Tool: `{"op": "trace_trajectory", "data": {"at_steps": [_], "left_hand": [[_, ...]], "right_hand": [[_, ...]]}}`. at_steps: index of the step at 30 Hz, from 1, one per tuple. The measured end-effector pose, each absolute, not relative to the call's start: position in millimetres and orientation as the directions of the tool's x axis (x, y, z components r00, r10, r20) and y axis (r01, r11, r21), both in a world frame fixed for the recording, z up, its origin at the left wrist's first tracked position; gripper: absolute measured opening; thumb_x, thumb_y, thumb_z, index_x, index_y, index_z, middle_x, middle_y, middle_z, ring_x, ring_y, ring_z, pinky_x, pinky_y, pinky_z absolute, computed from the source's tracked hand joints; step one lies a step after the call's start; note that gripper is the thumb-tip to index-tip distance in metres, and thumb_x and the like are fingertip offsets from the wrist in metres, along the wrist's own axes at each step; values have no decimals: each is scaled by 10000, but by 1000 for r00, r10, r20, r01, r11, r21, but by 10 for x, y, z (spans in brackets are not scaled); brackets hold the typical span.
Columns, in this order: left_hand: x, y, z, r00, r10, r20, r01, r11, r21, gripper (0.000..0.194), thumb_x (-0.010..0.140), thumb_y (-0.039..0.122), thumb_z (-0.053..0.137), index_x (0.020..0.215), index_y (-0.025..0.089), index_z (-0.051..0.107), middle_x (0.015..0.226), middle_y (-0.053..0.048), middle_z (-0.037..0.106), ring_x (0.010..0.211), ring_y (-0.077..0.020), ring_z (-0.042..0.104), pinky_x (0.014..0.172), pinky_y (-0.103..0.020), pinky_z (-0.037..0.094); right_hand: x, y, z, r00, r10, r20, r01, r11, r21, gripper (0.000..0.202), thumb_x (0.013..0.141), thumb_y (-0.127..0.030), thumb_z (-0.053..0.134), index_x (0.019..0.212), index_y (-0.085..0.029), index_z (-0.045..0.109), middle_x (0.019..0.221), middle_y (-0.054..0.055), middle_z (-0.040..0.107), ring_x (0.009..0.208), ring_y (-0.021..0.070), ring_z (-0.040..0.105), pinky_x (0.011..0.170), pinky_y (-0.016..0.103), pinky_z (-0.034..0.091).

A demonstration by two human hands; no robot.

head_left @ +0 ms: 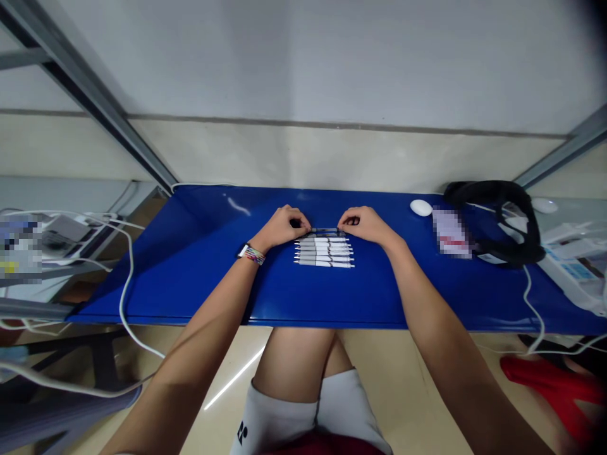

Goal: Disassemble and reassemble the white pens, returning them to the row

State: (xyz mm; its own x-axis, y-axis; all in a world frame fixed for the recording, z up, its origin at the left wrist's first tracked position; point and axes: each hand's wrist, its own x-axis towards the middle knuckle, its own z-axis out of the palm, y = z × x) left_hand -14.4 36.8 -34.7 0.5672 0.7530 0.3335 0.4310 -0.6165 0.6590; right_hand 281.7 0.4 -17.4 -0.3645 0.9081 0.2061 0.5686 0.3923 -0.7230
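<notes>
Several white pens (325,252) with grey grips lie side by side in a neat stack of rows on the blue tabletop, their tips to the left. Along the far side of this row is a dark, clear-looking pen (325,232); whether it is one pen or two close together is hard to make out. The thumb and fingers of my left hand (283,227) are closed on its left end. At the opposite end, my right hand (368,225) pinches it between thumb and fingers. Both hands rest low, close to the table.
The blue table (199,265) backs onto a wall. To the right lie a white oval object (421,208), a blurred-out packet (450,232) and a black strap-like headset (512,189). White cables (124,297) hang at the left. Metal posts (142,151) rise at both sides.
</notes>
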Motion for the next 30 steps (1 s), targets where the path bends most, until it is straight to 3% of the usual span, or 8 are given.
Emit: {"op": "trace_trajectory", "data": {"at_steps": [13, 20, 27, 30], "left_hand": [[-141, 338, -310, 582, 744, 326, 425, -621, 658, 99, 847, 295, 753, 794, 299, 837, 887, -28, 819, 892, -253, 663, 972, -427, 418], [-145, 324, -284, 540, 778, 322, 380, -566, 731, 146, 885, 326, 731, 806, 294, 849, 912, -33, 831, 927, -275, 676, 1058, -453, 421], [-55, 323, -246, 386, 878, 283, 244, -394, 886, 205, 901, 422, 768, 913, 239, 859, 1004, -74, 832, 989, -290, 721, 981, -405, 492], [-21, 242, -233, 329, 905, 270, 135, -328, 935, 275, 939, 468, 739, 994, 219, 842, 1100, -86, 823, 1110, -290, 713, 1047, -393, 482]], "right_hand": [[2823, -11, -149, -367, 917, 154, 592, 358, -722, 122, 813, -217, 695, 821, -244, 813, 838, 51, 792, 797, 241, 709, 745, 367, 537], [2834, -41, -145, -365, 914, 177, 587, 373, -719, 126, 857, -250, 700, 847, -248, 826, 888, 58, 802, 829, 247, 712, 776, 376, 544], [2739, -62, -207, -157, 957, 242, 463, 288, -839, 157, 912, -305, 690, 976, -258, 825, 1037, 77, 815, 982, 276, 744, 939, 435, 559], [2616, -199, -262, -31, 961, 273, 340, 267, -902, 198, 944, -353, 660, 1044, -264, 806, 1142, 77, 808, 1099, 286, 733, 1031, 446, 541]]}}
